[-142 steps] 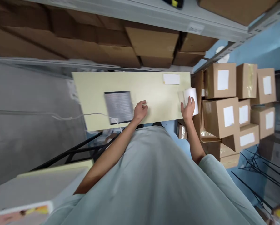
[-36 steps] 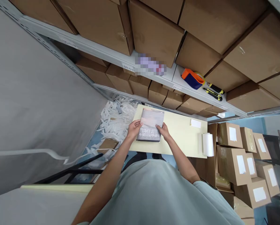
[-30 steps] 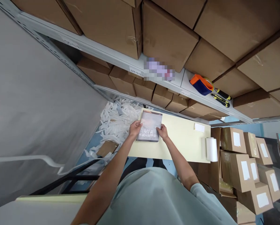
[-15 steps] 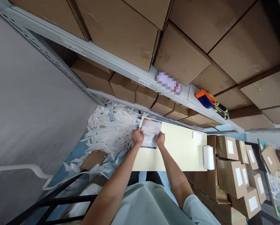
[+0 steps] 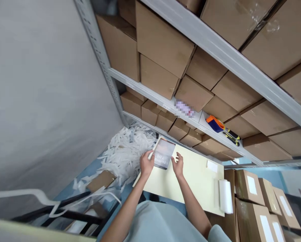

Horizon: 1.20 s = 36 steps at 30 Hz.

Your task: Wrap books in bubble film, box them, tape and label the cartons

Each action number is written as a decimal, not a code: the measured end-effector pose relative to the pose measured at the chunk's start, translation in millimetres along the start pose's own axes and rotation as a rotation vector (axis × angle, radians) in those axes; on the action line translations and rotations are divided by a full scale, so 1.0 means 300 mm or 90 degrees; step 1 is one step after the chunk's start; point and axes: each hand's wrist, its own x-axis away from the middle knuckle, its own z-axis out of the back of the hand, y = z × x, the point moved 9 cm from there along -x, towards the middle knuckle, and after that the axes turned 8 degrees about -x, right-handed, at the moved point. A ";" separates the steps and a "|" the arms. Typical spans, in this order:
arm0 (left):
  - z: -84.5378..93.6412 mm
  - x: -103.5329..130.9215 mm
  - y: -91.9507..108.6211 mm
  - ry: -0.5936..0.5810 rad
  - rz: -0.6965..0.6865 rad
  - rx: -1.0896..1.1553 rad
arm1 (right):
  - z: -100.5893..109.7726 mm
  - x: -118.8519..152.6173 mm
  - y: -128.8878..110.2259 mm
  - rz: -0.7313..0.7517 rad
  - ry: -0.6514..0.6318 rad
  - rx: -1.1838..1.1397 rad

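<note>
A flat printed piece (image 5: 163, 153), with a photo and pale lettering, lies on a pale yellow tabletop (image 5: 190, 178); whether it is a book or a single sheet I cannot tell. At its lower left edge is my left hand (image 5: 146, 164), fingers and thumb apart and the thumb close to or touching the edge. My right hand (image 5: 178, 165) is open beside the right edge, fingers spread and curved, holding nothing. On the right part of the tabletop are a small white label stack (image 5: 212, 166) and a white roll (image 5: 225, 196).
Shelves (image 5: 150, 92) full of cardboard boxes (image 5: 163, 42) rise behind the tabletop. An orange and blue tape dispenser (image 5: 215, 124) and yellow-black cutters (image 5: 231, 138) lie on one shelf. White paper strips (image 5: 130, 148) heap at the left. Labelled cartons (image 5: 250, 185) are stacked at the right.
Both hands have loosened from the printed piece's edges; the right hand's fingers have spread away from it. The camera view has tilted up, showing more shelf.
</note>
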 end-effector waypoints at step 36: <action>1.615 2.339 -0.891 0.961 0.474 0.196 | -0.543 2.301 -0.395 0.188 -1.122 -0.144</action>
